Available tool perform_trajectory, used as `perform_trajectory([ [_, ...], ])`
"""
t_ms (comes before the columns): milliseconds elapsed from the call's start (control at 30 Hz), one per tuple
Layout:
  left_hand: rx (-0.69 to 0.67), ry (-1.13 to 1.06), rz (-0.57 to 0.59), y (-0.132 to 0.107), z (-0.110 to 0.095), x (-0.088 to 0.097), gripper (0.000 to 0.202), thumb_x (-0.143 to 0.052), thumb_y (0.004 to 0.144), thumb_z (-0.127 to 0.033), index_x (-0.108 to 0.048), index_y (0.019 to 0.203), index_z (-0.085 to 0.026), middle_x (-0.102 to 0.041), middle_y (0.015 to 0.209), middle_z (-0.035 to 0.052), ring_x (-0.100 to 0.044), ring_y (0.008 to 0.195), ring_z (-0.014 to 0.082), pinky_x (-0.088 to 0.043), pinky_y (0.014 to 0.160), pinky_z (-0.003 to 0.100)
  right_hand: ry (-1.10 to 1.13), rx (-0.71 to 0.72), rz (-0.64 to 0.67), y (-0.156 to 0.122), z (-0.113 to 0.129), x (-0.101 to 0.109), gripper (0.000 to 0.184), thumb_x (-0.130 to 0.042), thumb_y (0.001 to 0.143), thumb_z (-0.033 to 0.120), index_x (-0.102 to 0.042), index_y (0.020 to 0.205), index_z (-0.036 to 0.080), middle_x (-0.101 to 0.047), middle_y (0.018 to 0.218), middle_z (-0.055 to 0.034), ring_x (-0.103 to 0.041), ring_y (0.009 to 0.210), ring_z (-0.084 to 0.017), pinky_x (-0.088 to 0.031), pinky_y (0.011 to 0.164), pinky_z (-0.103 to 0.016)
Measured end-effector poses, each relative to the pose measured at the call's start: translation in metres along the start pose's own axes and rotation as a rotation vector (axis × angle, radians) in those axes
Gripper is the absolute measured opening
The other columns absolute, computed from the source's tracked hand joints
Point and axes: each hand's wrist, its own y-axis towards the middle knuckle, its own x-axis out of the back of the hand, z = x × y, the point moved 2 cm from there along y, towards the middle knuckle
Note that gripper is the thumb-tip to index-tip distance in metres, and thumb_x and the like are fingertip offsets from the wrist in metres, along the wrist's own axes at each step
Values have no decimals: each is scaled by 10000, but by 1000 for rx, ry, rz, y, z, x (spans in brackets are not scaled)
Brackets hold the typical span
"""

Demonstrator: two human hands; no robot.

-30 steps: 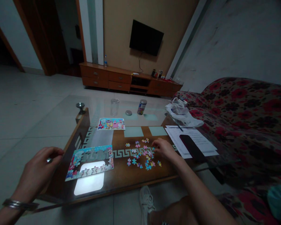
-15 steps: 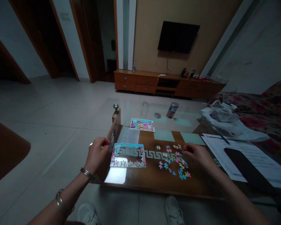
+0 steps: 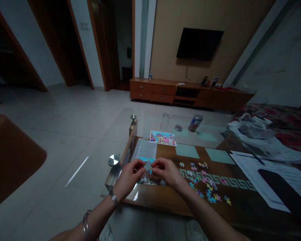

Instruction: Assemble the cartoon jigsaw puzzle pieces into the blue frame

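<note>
thumbs and fingertips drawn close together, the left hand [image 3: 130, 171] and the right hand [image 3: 166, 170] meet low over a partly built jigsaw [image 3: 153, 181] on a glass-topped table [image 3: 172, 198]. both grips are narrow; a pale blue patch [image 3: 147, 165] shows between them, though whether it is a held piece or part of the surface beneath cannot be told. the work here seems to call for a light pinch at a piece's edges, tabs lined up with the gap before any pressure, then a flat push while the other hand steadies the border; forcing a poor match could pop neighbours loose. just beyond lies a printed picture card [image 3: 163, 138], face up, a likely guide for colour and position. to the right, loose pieces [image 3: 210, 184] are scattered near and over a patterned band [image 3: 237, 182], best kept spread so their shapes read easily. farther right rest printed papers [image 3: 245, 164] and a dark, flat object [image 3: 278, 185]; past the card stand a clear container [image 3: 165, 121] and a can [image 3: 195, 123].
</note>
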Motion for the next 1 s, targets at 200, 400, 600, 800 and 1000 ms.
perform_trajectory([
  [200, 146, -288, 44, 5, 7, 5, 250, -657, 680, -367, -568, 800, -167, -528, 656, -37, -490, 580, 101, -403, 549, 248, -60, 62, 10, 9, 13, -19, 76, -626, 682, 120, -628, 733, 176, -636, 668, 14, -586, 637, -119, -472, 617, -242],
  [400, 197, -432, -44, 8, 10, 14, 254, -691, 637, -324, -531, 766, -175, -517, 604, -61, -487, 512, 79, -394, 502, 228, -44, 126, 31, 11, 16, -29, 123, -616, 713, 141, -641, 826, 182, -654, 716, 11, -603, 673, -134, -483, 648, -264],
  [600, 197, -473, -10, 8, 8, 13, 235, -697, 630, -291, -551, 769, -170, -524, 601, -63, -499, 514, 82, -426, 506, 237, -125, 185, -45, 10, 21, -30, 98, -593, 750, 167, -663, 817, 183, -695, 804, -25, -633, 771, -169, -486, 733, -301],
  [800, 232, -451, -115, 11, 16, 15, 168, -691, 624, -226, -550, 689, -163, -546, 580, -48, -493, 511, 71, -390, 501, 215, -367, 294, -98, 6, 25, -31, 89, -597, 785, 159, -660, 835, 195, -672, 813, -24, -610, 760, -166, -463, 707, -286],
  [1000, 269, -474, -151, 12, 19, 16, 173, -702, 609, -219, -549, 668, -164, -553, 551, -47, -527, 505, 82, -418, 513, 225, -627, 407, -123, -1, 25, -35, 97, -598, 821, 167, -624, 906, 206, -645, 869, -44, -589, 819, -193, -445, 716, -309],
])
